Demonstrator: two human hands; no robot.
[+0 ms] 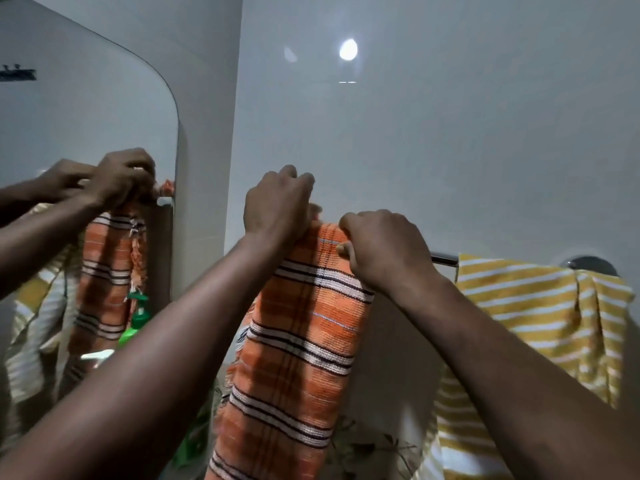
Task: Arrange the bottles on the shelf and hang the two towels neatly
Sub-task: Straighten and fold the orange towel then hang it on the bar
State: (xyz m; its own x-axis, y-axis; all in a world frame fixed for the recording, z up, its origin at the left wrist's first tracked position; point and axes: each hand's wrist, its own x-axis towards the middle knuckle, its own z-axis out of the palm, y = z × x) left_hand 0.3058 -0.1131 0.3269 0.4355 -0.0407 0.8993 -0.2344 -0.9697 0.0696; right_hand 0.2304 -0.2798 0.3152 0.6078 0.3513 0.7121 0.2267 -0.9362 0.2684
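An orange towel with black and white stripes hangs over the left part of a chrome towel rail. My left hand grips the towel's top edge at the rail, fingers curled over it. My right hand pinches the top fold just to the right. A yellow towel with white stripes hangs bunched on the right end of the rail, apart from both hands. No bottle shows directly; a green pump bottle appears only as a reflection in the mirror.
A mirror on the left wall reflects my hands and both towels. The white tiled wall stands right behind the rail. The rail's round wall mount sits at the far right. Leafy stems lie low beneath the towels.
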